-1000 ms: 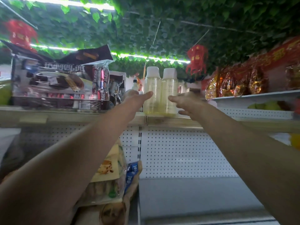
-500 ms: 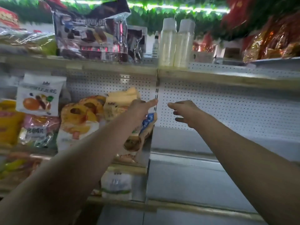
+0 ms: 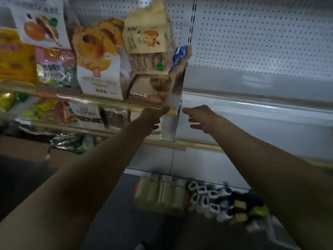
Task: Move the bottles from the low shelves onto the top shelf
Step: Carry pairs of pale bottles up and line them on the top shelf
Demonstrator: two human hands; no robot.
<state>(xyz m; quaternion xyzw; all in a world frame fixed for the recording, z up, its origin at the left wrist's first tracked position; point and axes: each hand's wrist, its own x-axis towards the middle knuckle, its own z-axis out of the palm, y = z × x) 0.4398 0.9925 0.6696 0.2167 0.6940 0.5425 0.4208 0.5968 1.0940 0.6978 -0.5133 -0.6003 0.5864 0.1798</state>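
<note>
Far left, you've got shelves crammed with snack bags: a yellow bag [image 3: 12,60] at the edge, a white pack with a round pastry picture [image 3: 39,24] above it, then a crinkly pink-and-green packet [image 3: 54,67]. Next along is the big bag with ring-shaped bread [image 3: 97,56] printed on it, and right of that a beige cookie pack [image 3: 146,38] leaning over a brown one [image 3: 153,87]. A blue-topped bag [image 3: 180,58] is wedged against the upright. The shelf edge [image 3: 90,101] under all that has a shiny gold strip, and there are more packets on the tier below, too blurry to read.

Your left hand [image 3: 153,118] is reaching out just under that gold edge, fingers loose and spread, nothing in it. Your right hand [image 3: 201,118] sits just beside it, a small gap between them, also relaxed with the fingers out and holding nothing. Both hands hang in the air in front of the shelving, not touching anything as far as I can see.

Right half is bare white pegboard [image 3: 261,33] and plain grey shelves [image 3: 252,80].

The bottles you're after are way down at the bottom: a row of pale yellowish bottles [image 3: 158,193] with white caps, packed side by side on the lowest level, well below both hands. Just right of them there's a cluster of white-and-blue containers [image 3: 207,201] and some dark and green stuff [image 3: 252,210], all smeared by blur, so can't tell what exactly.
</note>
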